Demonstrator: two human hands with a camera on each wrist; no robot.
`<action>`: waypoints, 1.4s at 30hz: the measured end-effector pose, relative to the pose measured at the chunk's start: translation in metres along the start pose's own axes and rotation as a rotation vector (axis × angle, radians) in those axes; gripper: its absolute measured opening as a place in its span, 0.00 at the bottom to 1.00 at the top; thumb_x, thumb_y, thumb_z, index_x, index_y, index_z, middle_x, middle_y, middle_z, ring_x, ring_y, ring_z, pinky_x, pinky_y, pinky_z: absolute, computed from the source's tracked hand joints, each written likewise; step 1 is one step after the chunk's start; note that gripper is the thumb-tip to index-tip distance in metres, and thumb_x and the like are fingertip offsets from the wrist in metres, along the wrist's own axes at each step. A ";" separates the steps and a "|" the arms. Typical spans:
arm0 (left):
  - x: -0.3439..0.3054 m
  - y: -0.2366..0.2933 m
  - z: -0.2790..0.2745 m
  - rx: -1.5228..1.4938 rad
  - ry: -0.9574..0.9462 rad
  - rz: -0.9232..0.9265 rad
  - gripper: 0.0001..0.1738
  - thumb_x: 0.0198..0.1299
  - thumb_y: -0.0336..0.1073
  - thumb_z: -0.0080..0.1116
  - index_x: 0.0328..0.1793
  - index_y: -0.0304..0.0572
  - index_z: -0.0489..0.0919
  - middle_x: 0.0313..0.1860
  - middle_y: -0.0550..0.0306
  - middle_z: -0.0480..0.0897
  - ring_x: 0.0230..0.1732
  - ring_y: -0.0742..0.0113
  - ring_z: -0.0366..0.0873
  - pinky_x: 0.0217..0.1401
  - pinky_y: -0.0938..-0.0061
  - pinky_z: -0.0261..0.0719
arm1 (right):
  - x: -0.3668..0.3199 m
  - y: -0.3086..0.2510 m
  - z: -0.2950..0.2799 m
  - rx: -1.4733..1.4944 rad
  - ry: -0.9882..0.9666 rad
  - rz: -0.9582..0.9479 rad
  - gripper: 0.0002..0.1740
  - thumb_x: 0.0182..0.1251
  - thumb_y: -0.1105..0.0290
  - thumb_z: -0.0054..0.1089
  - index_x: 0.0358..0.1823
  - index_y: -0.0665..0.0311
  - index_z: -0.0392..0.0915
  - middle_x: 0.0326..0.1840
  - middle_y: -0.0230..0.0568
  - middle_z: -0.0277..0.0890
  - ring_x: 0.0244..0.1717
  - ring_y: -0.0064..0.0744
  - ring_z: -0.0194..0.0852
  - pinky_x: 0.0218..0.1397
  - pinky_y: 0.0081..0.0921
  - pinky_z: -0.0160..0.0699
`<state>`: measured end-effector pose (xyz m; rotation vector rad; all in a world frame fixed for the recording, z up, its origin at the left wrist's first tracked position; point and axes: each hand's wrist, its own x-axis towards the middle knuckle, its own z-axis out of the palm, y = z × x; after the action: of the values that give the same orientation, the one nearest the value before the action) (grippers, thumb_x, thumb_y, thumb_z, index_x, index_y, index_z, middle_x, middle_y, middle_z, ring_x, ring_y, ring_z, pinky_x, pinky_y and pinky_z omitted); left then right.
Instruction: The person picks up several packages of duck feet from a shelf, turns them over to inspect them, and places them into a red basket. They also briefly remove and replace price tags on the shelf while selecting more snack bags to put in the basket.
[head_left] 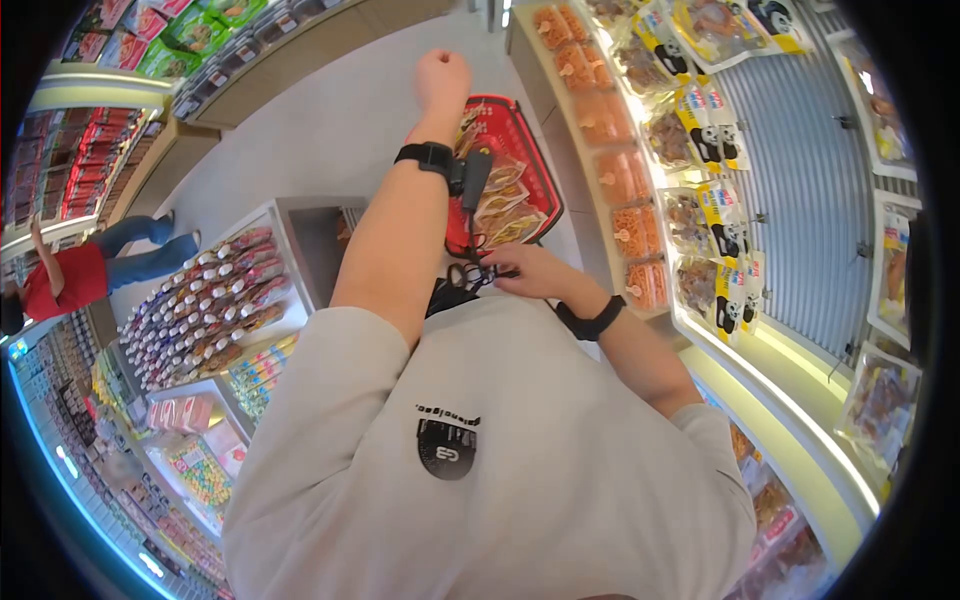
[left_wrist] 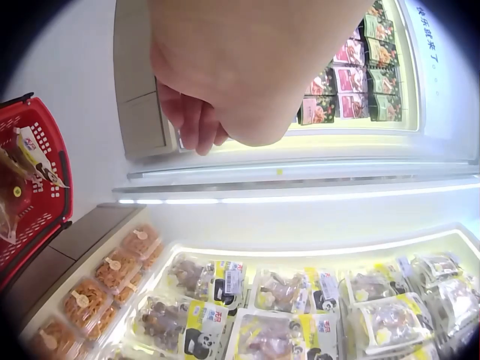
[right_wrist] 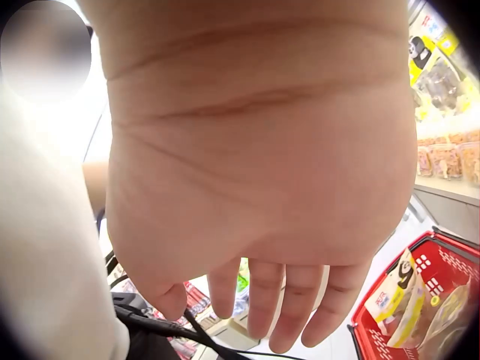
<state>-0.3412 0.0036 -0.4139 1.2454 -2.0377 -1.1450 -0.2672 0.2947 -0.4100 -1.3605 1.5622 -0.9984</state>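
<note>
My left hand (head_left: 443,80) is held out in front, its fingers curled into a fist. In the left wrist view the curled fingers (left_wrist: 192,120) show with nothing visible in them. Below that forearm, a red shopping basket (head_left: 548,190) stands on the floor with several flat food packets (head_left: 507,205) inside. My right hand (head_left: 535,270) is low before my belly, beside black cables (head_left: 465,277). In the right wrist view its fingers (right_wrist: 259,300) hang nearly straight and slightly spread, and the thumb overlaps a black cable.
On the right, a lit shelf holds panda-print food packs (head_left: 700,125), with clear boxes of orange snacks (head_left: 605,120) along its edge. At the left stands a display of white-capped packs (head_left: 205,305). A person in a red top (head_left: 75,280) is farther left.
</note>
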 end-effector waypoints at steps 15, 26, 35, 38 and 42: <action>0.017 0.008 -0.090 -0.040 -0.231 0.029 0.11 0.59 0.38 0.46 0.38 0.42 0.78 0.26 0.59 0.80 0.28 0.73 0.77 0.27 0.78 0.69 | 0.013 0.023 -0.062 -0.244 0.548 0.091 0.13 0.56 0.62 0.55 0.35 0.65 0.75 0.34 0.45 0.73 0.42 0.43 0.71 0.44 0.35 0.71; -0.069 -0.087 -0.255 -0.157 0.135 -0.219 0.11 0.60 0.37 0.46 0.39 0.40 0.76 0.26 0.59 0.79 0.25 0.73 0.75 0.26 0.80 0.71 | -0.039 0.101 -0.336 0.115 1.549 0.197 0.17 0.56 0.62 0.59 0.40 0.69 0.77 0.36 0.45 0.79 0.40 0.32 0.76 0.45 0.25 0.71; -0.187 -0.105 -0.298 -0.212 0.381 -0.299 0.10 0.61 0.35 0.47 0.34 0.39 0.77 0.22 0.59 0.79 0.22 0.74 0.76 0.21 0.82 0.69 | 0.005 0.124 -0.490 0.281 1.597 -0.089 0.39 0.50 0.58 0.68 0.56 0.75 0.59 0.56 0.49 0.65 0.55 0.35 0.64 0.59 0.29 0.61; -0.205 -0.108 -0.301 -0.182 0.409 -0.333 0.10 0.60 0.34 0.47 0.35 0.38 0.78 0.24 0.57 0.80 0.23 0.73 0.77 0.23 0.81 0.70 | 0.006 0.143 -0.508 0.177 1.650 0.058 0.31 0.51 0.54 0.67 0.46 0.75 0.71 0.45 0.48 0.75 0.45 0.36 0.73 0.50 0.30 0.69; -0.207 -0.090 -0.284 -0.233 0.412 -0.375 0.10 0.59 0.33 0.46 0.36 0.37 0.78 0.25 0.57 0.81 0.24 0.74 0.77 0.24 0.82 0.70 | 0.006 0.139 -0.509 0.088 1.432 0.097 0.31 0.57 0.48 0.57 0.45 0.73 0.75 0.43 0.45 0.77 0.43 0.36 0.74 0.47 0.29 0.69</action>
<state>0.0098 0.0515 -0.3364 1.6247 -1.3686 -1.1306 -0.7911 0.3288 -0.3607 -0.3343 2.4260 -2.1533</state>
